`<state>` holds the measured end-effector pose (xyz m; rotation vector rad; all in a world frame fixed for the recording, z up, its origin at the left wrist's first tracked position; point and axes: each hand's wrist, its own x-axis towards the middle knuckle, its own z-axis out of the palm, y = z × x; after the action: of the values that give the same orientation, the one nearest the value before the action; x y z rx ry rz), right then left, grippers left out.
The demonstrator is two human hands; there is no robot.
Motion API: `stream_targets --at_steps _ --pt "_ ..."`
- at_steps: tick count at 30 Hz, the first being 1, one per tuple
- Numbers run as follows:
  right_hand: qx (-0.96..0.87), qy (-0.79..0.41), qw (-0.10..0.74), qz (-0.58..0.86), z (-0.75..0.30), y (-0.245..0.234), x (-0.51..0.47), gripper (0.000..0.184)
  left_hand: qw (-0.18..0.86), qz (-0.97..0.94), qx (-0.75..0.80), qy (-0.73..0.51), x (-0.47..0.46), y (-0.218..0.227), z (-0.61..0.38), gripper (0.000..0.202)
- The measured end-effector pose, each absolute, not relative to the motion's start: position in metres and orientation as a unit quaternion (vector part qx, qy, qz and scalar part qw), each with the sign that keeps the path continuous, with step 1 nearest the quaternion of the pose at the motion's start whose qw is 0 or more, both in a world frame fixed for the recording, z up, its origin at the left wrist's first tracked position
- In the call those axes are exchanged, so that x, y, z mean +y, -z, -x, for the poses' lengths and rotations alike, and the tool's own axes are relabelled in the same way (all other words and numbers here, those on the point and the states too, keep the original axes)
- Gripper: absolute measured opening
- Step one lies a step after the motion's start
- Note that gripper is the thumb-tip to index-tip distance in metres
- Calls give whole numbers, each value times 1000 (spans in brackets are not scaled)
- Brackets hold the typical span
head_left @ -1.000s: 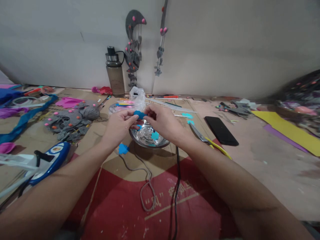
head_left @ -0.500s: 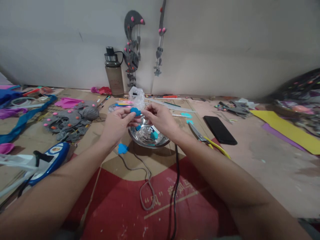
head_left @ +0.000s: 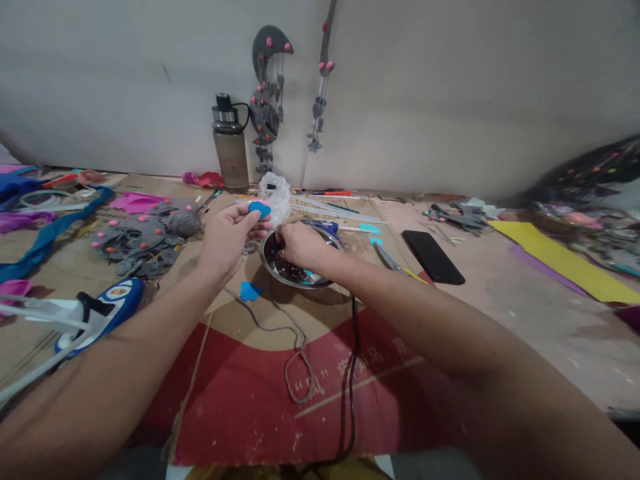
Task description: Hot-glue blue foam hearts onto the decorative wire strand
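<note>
The blue cloud-shaped piece (head_left: 260, 209) sits at the fingertips of the left hand (head_left: 231, 233), pinched between thumb and forefinger, with the remaining fingers curled behind and below it. The right hand (head_left: 303, 245) is just to the right of it and a little lower, fingers bent and pointing down into the metal bowl (head_left: 285, 279); their tips are partly hidden, so whether they grip anything cannot be told. In the bowl, beneath and nearer than those right fingers, a turquoise scrap (head_left: 309, 273) lies among small dark and shiny bits too fine to make out. A dark blue object (head_left: 325, 228) shows at the bowl's far rim, just beyond the right fingers.

Below the left fingers, on the cardboard (head_left: 220, 393), lies a second blue cut-out (head_left: 250, 291), with a grey cord (head_left: 260, 325) trailing nearer from beside it. Just beyond the left fingertips is a clear plastic bag (head_left: 277, 193), crumpled, a small black thing showing at it. Farther off behind them stands the capped bottle (head_left: 231, 157), upright; its contents are unclear. To the right of the right fingers lie turquoise pieces (head_left: 370, 228), then scissors (head_left: 387, 257) and a black phone (head_left: 433, 257).
</note>
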<state>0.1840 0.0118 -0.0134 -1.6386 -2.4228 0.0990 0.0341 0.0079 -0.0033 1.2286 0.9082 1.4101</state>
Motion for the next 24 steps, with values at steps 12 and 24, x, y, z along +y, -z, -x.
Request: stream_targets --at_steps 12,24 --pt "-783 -139 278 538 -207 -8 6 4 512 -509 382 -577 5 3 -35 9" --pt "-702 -293 504 409 -200 -16 -11 7 510 -524 373 -571 3 5 -35 19"
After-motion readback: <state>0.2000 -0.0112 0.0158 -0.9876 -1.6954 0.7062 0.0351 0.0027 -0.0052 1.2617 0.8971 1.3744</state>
